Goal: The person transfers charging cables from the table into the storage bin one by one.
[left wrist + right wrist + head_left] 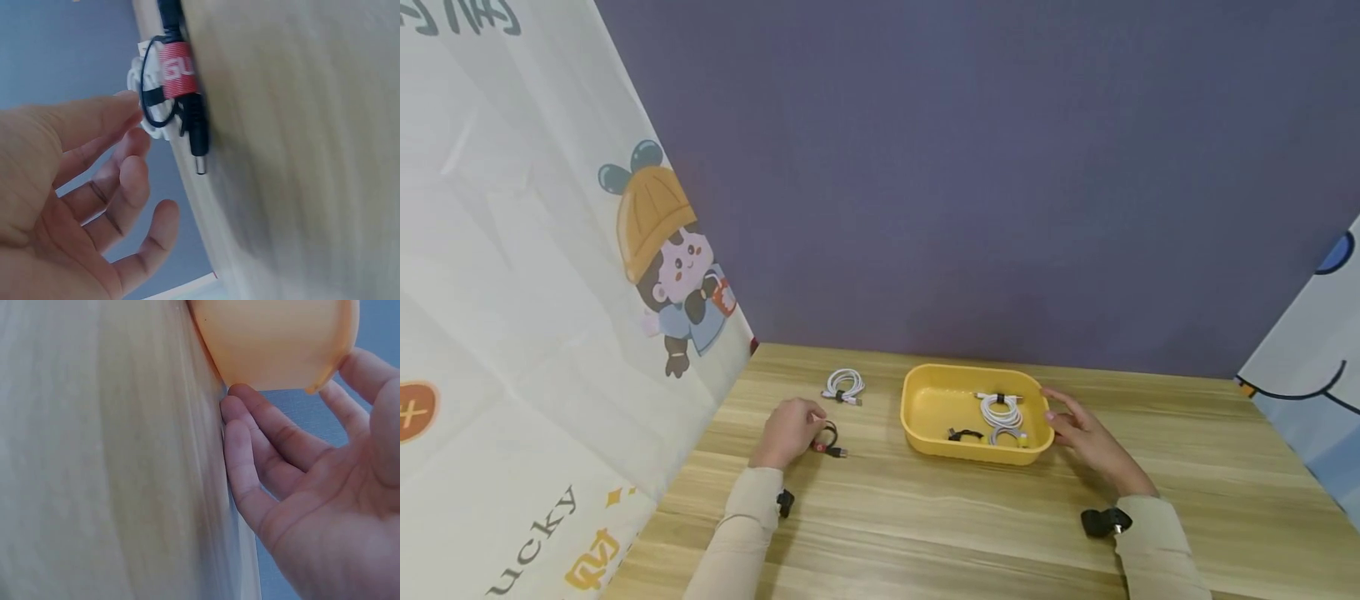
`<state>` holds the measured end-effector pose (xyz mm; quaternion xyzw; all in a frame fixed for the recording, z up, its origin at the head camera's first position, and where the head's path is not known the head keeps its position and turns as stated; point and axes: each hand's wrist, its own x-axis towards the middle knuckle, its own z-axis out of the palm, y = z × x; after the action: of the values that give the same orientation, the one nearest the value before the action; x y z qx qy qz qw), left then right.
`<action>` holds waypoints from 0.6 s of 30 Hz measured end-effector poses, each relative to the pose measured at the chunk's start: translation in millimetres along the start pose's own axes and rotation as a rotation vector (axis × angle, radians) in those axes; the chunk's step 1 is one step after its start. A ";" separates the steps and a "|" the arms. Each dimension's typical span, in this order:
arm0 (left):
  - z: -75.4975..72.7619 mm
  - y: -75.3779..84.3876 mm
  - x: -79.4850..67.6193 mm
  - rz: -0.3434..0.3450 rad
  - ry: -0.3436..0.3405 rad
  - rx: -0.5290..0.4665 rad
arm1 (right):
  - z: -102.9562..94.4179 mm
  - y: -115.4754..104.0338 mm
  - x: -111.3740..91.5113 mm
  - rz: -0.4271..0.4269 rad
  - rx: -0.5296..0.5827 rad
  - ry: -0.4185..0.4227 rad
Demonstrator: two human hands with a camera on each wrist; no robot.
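Note:
My left hand [788, 432] is beside a small coiled black cable [829, 437] with a red band on the table. In the left wrist view, its loosely bent fingertips are right at the loop of that cable, whose red band [178, 69] and metal plug tip show. Behind it lies a coiled white cable [844, 383] with a black tie. My right hand [1093, 442] touches the right end of a yellow plastic basket [936, 404], thumb and fingers against the rim and outer wall. Inside are a white cable [1002, 412], a black cable [964, 434] and a grey coiled cable [1006, 435].
The wood-grain table [925, 517] ends at a dark blue-grey wall panel [970, 183] at the back. A white printed sheet [512, 275] with a cartoon figure hangs on the left. Another printed sheet [1315, 367] stands at the right edge.

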<state>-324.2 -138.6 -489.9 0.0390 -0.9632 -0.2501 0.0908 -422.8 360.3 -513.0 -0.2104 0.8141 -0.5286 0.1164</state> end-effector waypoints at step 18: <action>13.9 -7.1 6.7 0.003 -0.001 0.149 | -0.1 1.9 0.1 -0.007 0.048 0.003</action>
<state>-333.2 -139.0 -504.3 0.0440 -0.9793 -0.1774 0.0873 -423.3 361.0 -514.6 -0.2095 0.8005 -0.5488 0.1186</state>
